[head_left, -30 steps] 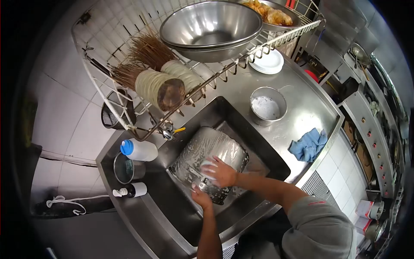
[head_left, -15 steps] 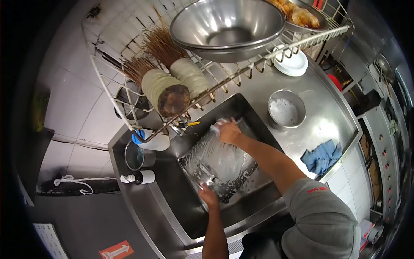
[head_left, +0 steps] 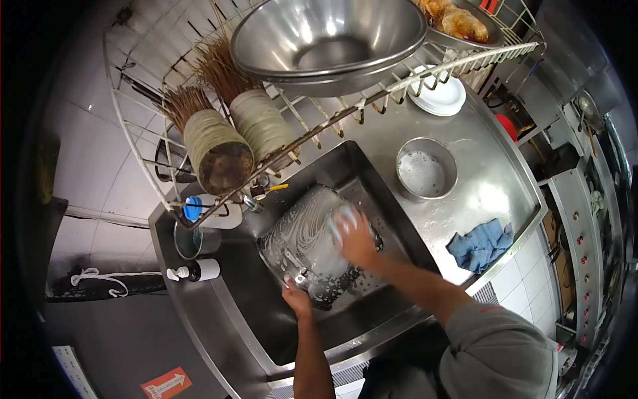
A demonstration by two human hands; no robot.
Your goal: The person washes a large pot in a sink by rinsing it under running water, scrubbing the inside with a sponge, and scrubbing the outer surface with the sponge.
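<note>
A flat, dark rectangular metal panel (head_left: 302, 229), streaked with white suds, lies tilted in the steel sink (head_left: 246, 312). My left hand (head_left: 297, 299) is closed on its near left edge, beside a small shiny metal part. Pressed against the panel's right half, my right hand (head_left: 357, 241) grips a pale wad (head_left: 343, 219), a scrubbing cloth or pad; blur hides which. Curved wipe marks run through the foam. A yellow-levered tap (head_left: 256, 197) stands at the sink's back left corner.
Above the sink hangs a wire rack (head_left: 345, 113) with steel bowls (head_left: 329, 40) and bundled-stick brushes (head_left: 216, 149). On the right counter are a pot of foamy water (head_left: 425, 169), white plates (head_left: 438, 96) and a blue cloth (head_left: 480, 245). A pump bottle (head_left: 196, 270) lies at left.
My right hand has swept the wad from the panel's far edge down toward its right middle, leaving curved streaks. My left hand keeps its hold. The camera view has shifted slightly.
</note>
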